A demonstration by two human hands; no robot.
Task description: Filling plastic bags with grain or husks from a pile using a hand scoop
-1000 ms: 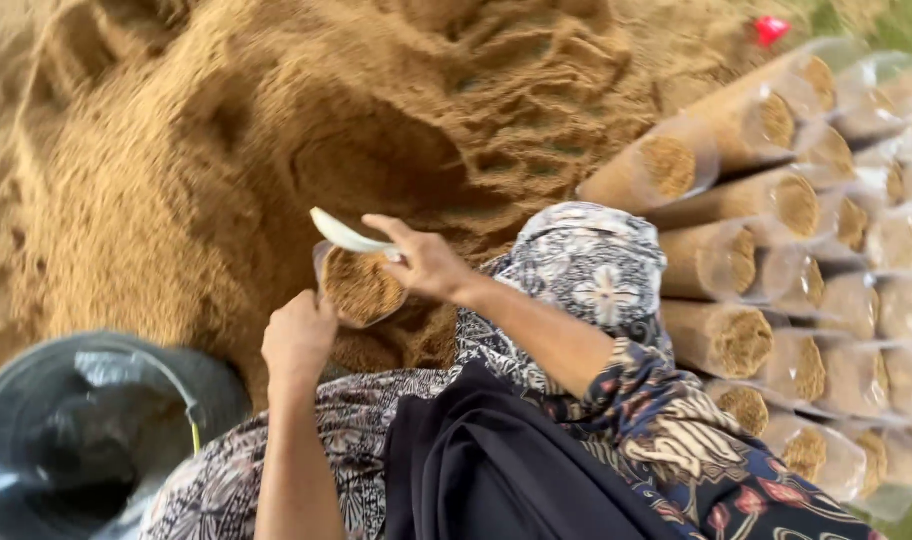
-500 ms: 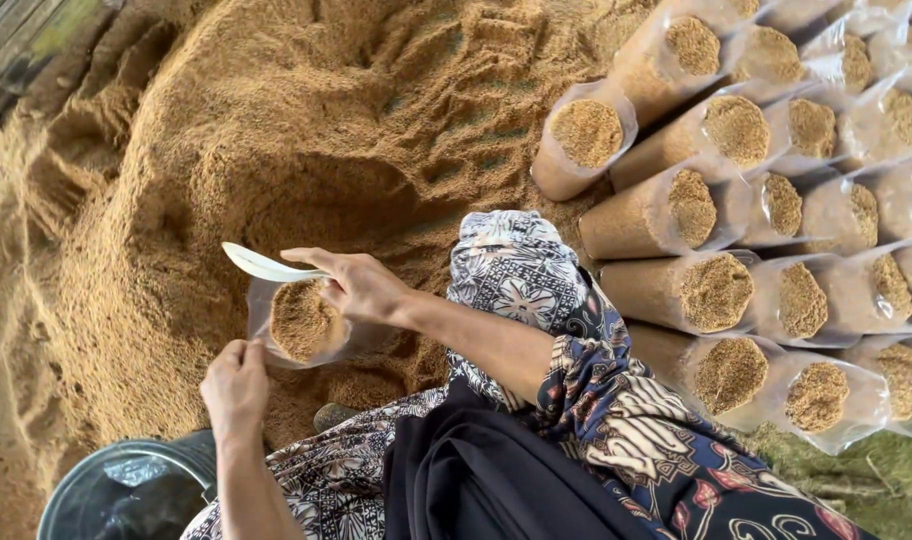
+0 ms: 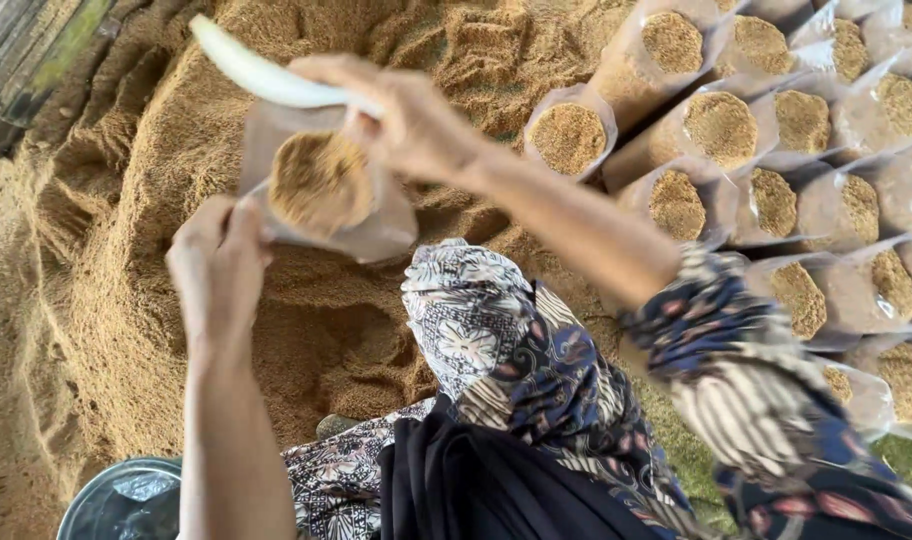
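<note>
Clear plastic bag of brown sawdust [image 3: 321, 185] held up over the big sawdust heap [image 3: 126, 200]: left hand [image 3: 216, 265] pinching its near rim, right hand [image 3: 406, 115] closed around a white curved scoop [image 3: 261, 75] at its far rim.

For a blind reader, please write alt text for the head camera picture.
Two bare hands hold up a clear plastic bag filled with sawdust: the left hand pinches its edge, the right hand grips its rim and a white scoop. Behind lie a sawdust heap and stacked filled bags.
</note>
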